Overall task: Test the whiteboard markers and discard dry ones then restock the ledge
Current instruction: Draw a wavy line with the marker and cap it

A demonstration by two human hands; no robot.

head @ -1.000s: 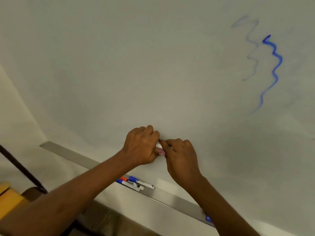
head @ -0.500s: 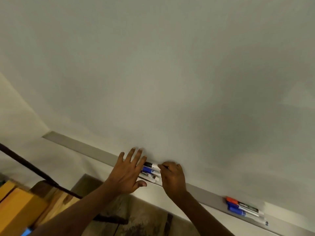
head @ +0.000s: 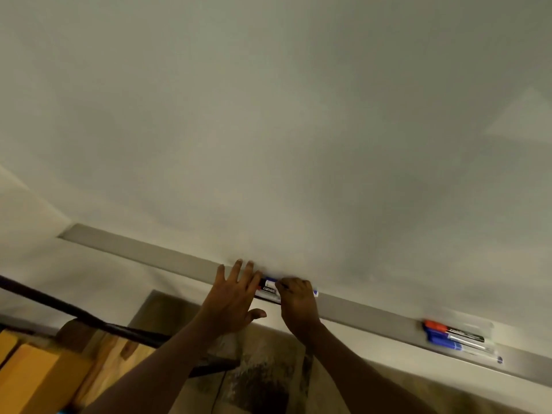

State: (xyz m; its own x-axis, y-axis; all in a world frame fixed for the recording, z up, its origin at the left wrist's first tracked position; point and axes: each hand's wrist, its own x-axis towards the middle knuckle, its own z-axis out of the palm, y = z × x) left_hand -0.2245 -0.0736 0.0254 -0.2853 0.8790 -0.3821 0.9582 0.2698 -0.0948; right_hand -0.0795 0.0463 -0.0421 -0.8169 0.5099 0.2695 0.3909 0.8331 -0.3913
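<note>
A grey ledge runs along the bottom of the whiteboard. A small cluster of markers lies on it between my hands, one with a black label and one blue. My left hand has its fingers spread and straight, its fingertips over the cluster's left end. My right hand is curled over the cluster's right end, gripping a marker whose blue tip pokes out on the right. A second group of markers, red, black and blue, lies further right on the ledge.
Below the ledge are a pale wall strip, a dark worn floor, yellow and wooden boxes at the lower left, and a black bar crossing in front of them.
One second ago both hands gripped a marker together in front of the board. They have dropped to the ledge; the left hand opened, and the view tilted down so the blue scribbles left the frame.
</note>
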